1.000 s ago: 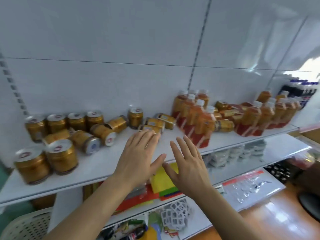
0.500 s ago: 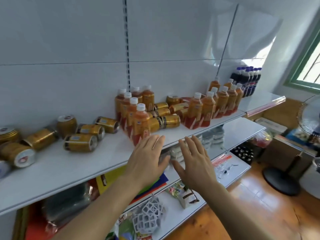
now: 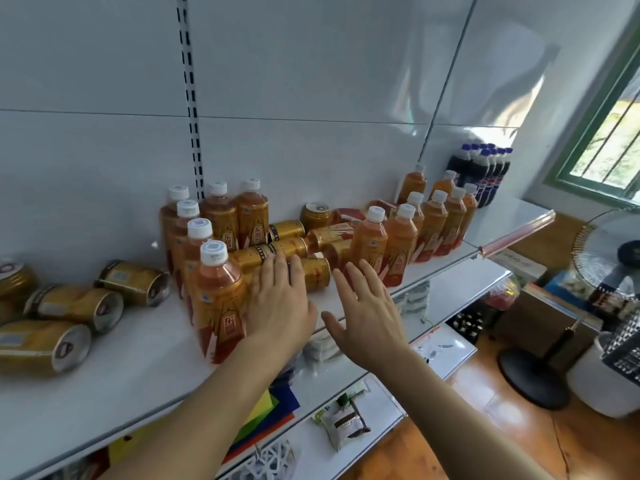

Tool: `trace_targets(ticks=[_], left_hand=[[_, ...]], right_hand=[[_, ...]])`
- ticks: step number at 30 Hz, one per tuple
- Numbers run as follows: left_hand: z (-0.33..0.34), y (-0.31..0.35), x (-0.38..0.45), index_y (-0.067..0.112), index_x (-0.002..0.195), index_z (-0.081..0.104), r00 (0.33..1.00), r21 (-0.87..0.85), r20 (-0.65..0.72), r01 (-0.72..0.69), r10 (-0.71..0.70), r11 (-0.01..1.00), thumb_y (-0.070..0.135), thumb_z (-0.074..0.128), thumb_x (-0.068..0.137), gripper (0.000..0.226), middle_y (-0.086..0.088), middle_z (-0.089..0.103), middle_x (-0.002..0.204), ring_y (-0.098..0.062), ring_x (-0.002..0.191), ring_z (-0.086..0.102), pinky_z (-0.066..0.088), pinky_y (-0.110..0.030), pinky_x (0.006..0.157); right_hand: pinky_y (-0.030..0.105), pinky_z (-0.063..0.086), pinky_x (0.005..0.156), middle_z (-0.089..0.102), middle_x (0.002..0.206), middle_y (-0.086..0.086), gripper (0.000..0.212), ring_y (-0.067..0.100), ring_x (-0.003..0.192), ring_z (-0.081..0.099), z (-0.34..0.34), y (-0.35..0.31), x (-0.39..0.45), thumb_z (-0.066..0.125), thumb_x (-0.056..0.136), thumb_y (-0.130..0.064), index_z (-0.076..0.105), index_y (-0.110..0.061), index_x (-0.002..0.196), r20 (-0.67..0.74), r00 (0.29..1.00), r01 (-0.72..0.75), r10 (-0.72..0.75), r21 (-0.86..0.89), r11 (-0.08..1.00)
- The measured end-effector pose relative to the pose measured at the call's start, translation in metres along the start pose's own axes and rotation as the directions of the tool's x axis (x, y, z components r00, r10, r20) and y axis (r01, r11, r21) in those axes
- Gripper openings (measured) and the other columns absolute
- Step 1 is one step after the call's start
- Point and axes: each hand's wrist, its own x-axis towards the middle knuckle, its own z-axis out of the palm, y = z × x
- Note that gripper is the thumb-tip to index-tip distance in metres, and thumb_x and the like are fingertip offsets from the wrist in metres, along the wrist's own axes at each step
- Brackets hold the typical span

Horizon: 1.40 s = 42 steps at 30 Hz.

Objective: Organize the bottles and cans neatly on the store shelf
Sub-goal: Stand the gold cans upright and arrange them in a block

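On the white shelf [image 3: 114, 382] stand two groups of orange bottles with white caps, one at the left centre [image 3: 216, 299] and one further right [image 3: 398, 244]. Between them lie several gold cans [image 3: 313, 273] on their sides. More gold cans [image 3: 74, 303] lie tipped over at the far left. My left hand [image 3: 280, 303] hovers flat and open just in front of the lying cans, beside the nearest bottle. My right hand [image 3: 367, 310] is open with fingers spread, above the shelf's front edge, in front of the right bottle group. Neither hand holds anything.
Dark cola bottles [image 3: 485, 173] stand at the shelf's far right. Lower shelves [image 3: 450, 344] hold packets and coloured paper. A standing fan [image 3: 606, 251] and a white container [image 3: 602, 386] are on the wooden floor at right, below a green-framed window [image 3: 602, 140].
The view has swung right along the shelf, from the left cans toward the bottles. Both open hands have moved forward to the lying cans between the bottle groups.
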Motion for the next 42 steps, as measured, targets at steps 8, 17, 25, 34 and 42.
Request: trace_targets(ticks=[8,17,25,34,42], left_hand=[[0.034,-0.005,0.027,0.002,0.165,-0.006,0.967,0.175,0.084,0.223,-0.241,0.959,0.041,0.052,0.104,0.093,-0.028,-0.002,0.173,-0.048,0.160,-0.004,0.009,-0.058,0.130],[0.039,0.010,0.035,-0.004,0.162,0.013,0.922,0.354,-0.038,0.372,-0.385,0.858,0.012,0.044,0.104,0.068,-0.033,0.023,0.166,-0.049,0.156,0.016,0.023,-0.056,0.127],[0.031,0.034,0.022,0.014,0.136,0.046,0.918,0.361,-0.066,0.387,-0.391,0.849,0.017,0.073,0.087,0.056,-0.013,0.053,0.128,-0.042,0.117,0.059,0.044,-0.058,0.102],[0.021,0.025,-0.007,0.023,0.158,0.035,0.956,0.252,-0.047,0.292,-0.290,0.923,0.035,0.075,0.091,0.079,-0.010,0.044,0.152,-0.033,0.143,0.036,0.036,-0.048,0.120],[0.017,0.039,-0.026,0.027,0.161,0.020,0.958,0.171,-0.025,0.284,-0.284,0.943,0.017,0.065,0.098,0.078,-0.018,0.033,0.146,-0.038,0.124,0.051,0.048,-0.046,0.107]], right_hand=[[0.045,0.001,0.132,0.003,0.179,0.010,0.085,0.029,0.165,-0.007,0.038,0.009,0.051,0.055,0.104,-0.052,0.014,-0.016,0.170,0.046,0.989,0.135,-0.140,0.089,0.987],[0.050,0.016,0.130,0.021,0.171,0.030,0.068,0.044,0.161,0.014,0.066,0.018,0.094,0.044,0.109,-0.027,0.017,-0.003,0.167,0.068,0.932,0.354,-0.355,0.028,0.935],[0.048,0.057,0.095,0.051,0.143,0.023,0.047,0.040,0.117,0.064,0.054,0.026,0.075,0.062,0.099,-0.022,0.052,-0.003,0.141,0.055,0.944,0.320,-0.325,0.088,0.943],[0.040,0.059,0.088,0.051,0.143,0.012,0.074,0.034,0.117,0.064,0.065,0.045,0.046,0.061,0.101,-0.049,0.019,-0.027,0.158,0.082,0.972,0.186,-0.220,0.302,0.935],[0.034,0.058,0.062,0.056,0.135,-0.002,0.067,0.022,0.098,0.068,0.059,0.067,0.029,0.064,0.097,-0.045,0.038,-0.030,0.157,-0.096,0.978,0.210,-0.187,0.435,0.875]])
